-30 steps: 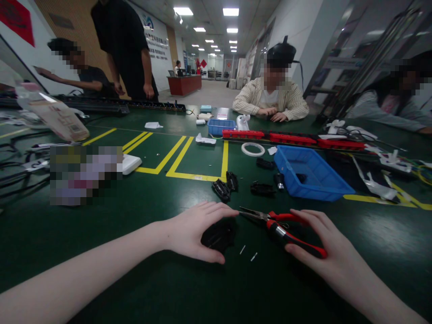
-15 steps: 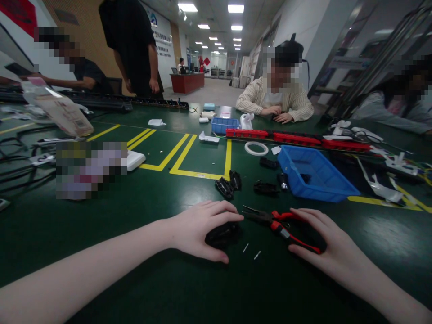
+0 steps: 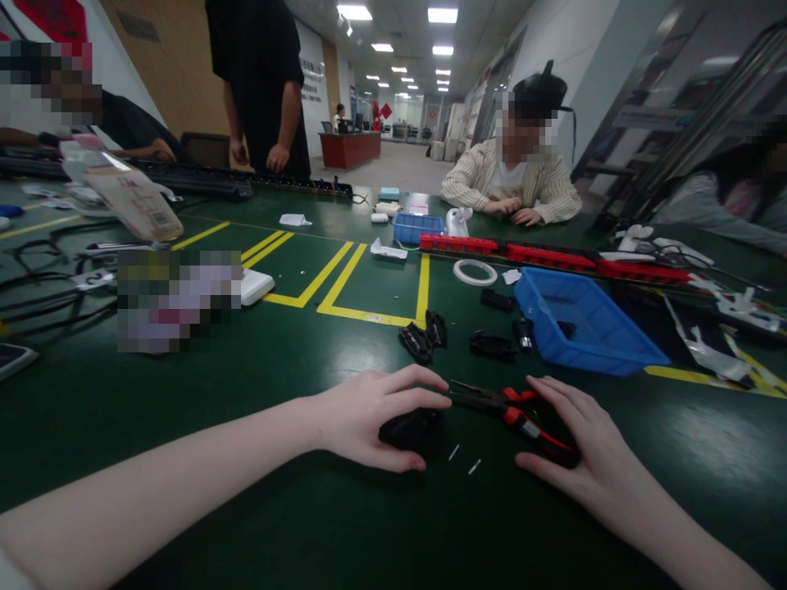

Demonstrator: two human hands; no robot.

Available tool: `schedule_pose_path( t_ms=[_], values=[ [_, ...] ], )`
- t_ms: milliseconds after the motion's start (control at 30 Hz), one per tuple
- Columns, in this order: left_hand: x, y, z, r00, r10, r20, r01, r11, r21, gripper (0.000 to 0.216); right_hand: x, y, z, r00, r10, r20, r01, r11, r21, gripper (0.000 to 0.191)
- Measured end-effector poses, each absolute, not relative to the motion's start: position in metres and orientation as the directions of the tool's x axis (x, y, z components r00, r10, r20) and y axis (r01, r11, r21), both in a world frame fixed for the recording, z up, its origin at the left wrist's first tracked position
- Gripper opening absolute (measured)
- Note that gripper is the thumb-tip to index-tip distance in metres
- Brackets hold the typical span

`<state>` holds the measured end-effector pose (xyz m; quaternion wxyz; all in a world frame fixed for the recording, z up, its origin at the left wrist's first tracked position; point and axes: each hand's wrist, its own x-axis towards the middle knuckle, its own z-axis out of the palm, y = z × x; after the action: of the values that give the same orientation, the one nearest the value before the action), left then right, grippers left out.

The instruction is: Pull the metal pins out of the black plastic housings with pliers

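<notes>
My left hand (image 3: 375,418) is arched over a dark, rounded plastic piece (image 3: 411,428) on the green table; its fingers and thumb are spread, and the palm side hides part of the piece. Red-and-black needle-nose pliers (image 3: 507,403) lie with jaws slightly apart, tips pointing towards my left fingertips. Around their handles, my right hand (image 3: 575,442) is open, the thumb apart from the lower handle. Two thin, pale pins (image 3: 464,460) lie between the hands. Beyond them are black plastic shell pieces (image 3: 418,340) and another black shell (image 3: 492,344).
A blue bin (image 3: 590,328) stands at right, with a small black cylindrical part (image 3: 523,333) beside it. Behind are a white ring (image 3: 475,272), red rails (image 3: 550,256) and a smaller blue tray (image 3: 418,228). Cables and a white box (image 3: 255,287) lie left. A person sits opposite.
My right thumb has come away from the pliers' lower handle, and the handles sit lower in the hand's gap. My left hand keeps its pose over the black piece. The view has shifted slightly.
</notes>
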<state>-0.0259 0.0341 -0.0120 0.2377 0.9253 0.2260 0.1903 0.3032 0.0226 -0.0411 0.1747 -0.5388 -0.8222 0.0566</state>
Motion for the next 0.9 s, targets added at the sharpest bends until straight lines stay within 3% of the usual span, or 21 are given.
schedule_pose_path(
  t_ms=[233, 433, 700, 900],
  values=[
    [-0.026, 0.037, -0.011, 0.810, 0.539, 0.229, 0.379, -0.781, 0.497, 0.073, 0.303, 0.026, -0.041, -0.261, 0.944, 0.200, 0.898, 0.314, -0.310, 0.067],
    [-0.026, 0.042, -0.004, 0.808, 0.560, 0.184, 0.388, -0.740, 0.549, 0.091, 0.305, 0.021, -0.030, -0.273, 0.923, 0.273, 0.922, 0.331, -0.199, 0.058],
    [-0.023, 0.041, -0.003, 0.877, 0.460, 0.141, 0.325, -0.782, 0.532, 0.084, 0.314, 0.012, -0.023, -0.317, 0.877, 0.362, 0.922, 0.374, -0.098, 0.058],
    [-0.024, 0.042, -0.007, 0.865, 0.483, 0.136, 0.351, -0.776, 0.523, 0.076, 0.305, 0.001, -0.019, -0.384, 0.811, 0.442, 0.891, 0.451, -0.054, 0.054]
  ],
)
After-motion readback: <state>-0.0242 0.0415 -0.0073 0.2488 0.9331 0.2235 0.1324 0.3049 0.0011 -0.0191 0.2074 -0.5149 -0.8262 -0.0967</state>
